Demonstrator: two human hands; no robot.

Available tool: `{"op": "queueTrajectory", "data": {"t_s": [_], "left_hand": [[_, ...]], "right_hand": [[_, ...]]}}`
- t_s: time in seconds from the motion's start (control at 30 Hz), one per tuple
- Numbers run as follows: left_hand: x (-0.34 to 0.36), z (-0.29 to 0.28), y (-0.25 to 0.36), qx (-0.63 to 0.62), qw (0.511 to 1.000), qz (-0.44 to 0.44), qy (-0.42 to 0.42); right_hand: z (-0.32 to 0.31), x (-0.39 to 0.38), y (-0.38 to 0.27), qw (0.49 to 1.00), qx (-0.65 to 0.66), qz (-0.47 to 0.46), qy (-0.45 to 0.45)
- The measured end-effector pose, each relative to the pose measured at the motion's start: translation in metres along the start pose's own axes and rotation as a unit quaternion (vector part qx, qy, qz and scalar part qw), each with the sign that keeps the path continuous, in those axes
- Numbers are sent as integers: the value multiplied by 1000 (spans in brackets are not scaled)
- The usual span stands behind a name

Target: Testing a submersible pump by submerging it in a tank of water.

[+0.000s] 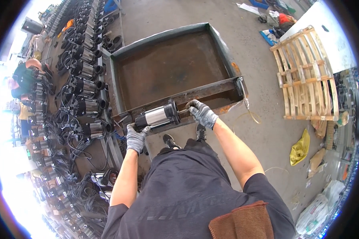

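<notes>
A submersible pump (156, 116) with a bright metal body and black ends lies on its side at the near edge of a water-filled steel tank (223, 59). My left hand (136, 139), in a grey knit glove, grips the pump's left end from below. At its right end, my gloved right hand (204, 114) pinches a thin rod (183, 112) in line with the pump. Whether the rod is part of the pump or a separate tool, I cannot tell.
Rows of similar pumps (83, 88) with coiled black cables stand along the left, where another person (23, 77) bends over. A hose fitting (243, 89) hangs at the tank's right corner. Right of it are a wooden pallet (303, 77) and a yellow sack (300, 149).
</notes>
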State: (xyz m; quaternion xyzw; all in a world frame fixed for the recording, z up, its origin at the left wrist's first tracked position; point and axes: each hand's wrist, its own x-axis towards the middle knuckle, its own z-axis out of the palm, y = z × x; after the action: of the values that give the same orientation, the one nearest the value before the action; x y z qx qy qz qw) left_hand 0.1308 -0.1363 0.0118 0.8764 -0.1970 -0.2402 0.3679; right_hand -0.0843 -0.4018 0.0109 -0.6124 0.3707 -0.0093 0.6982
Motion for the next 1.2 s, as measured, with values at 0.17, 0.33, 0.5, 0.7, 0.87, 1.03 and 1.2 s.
{"op": "queueTrajectory", "data": {"t_s": [0.17, 0.33, 0.5, 0.7, 0.87, 1.03, 1.2], "left_hand": [[0, 0, 4, 5, 1000, -14, -12], [3, 2, -1, 5, 1000, -10, -7], [-2, -2, 11, 25, 999, -24, -8], [0, 0, 9, -8, 1000, -21, -20], [-1, -1, 10, 0, 999, -32, -22], [4, 0, 1, -5, 1000, -18, -21], [0, 0, 7, -13, 999, -29, -27]], "right_hand": [[0, 17, 23, 970, -241, -28, 20], [10, 19, 32, 956, -260, -78, 113], [-10, 5, 9, 990, 105, 90, -41], [-31, -2, -2, 958, 216, 94, -161], [-18, -1, -14, 986, 64, 142, -63], [-4, 14, 21, 976, 165, 141, -23], [8, 12, 29, 958, 280, 54, -2]]}}
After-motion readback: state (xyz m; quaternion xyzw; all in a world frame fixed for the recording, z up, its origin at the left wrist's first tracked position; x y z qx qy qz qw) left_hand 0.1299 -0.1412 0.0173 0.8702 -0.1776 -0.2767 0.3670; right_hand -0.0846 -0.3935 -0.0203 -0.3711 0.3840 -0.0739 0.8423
